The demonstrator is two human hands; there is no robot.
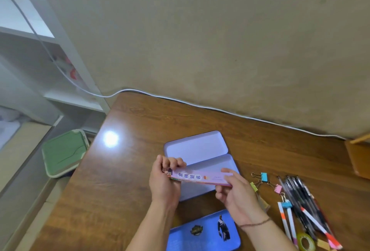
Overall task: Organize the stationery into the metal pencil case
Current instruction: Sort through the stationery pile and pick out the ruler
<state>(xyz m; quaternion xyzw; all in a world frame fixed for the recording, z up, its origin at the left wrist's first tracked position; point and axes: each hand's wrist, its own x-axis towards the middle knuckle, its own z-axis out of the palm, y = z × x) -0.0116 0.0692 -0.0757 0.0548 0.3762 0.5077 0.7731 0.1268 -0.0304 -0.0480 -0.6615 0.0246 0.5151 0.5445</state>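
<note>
An open metal pencil case (197,147) lies on the wooden table, its pale lavender inside facing up. Just above its near half, both hands hold a long thin stack of pink paper strips (200,177) with printed characters. My left hand (163,180) pinches the stack's left end. My right hand (238,194) grips its right end. To the right lie coloured binder clips (264,176), a bundle of dark pens (298,192), white markers with orange and pink bands (314,224) and a roll of yellow-green tape (305,242).
A second, blue pencil case (204,232) with stickers lies shut at the near edge. A white cable (200,106) runs along the wall behind the table. A green-lidded bin (64,152) stands on the floor to the left, by white shelves (30,36).
</note>
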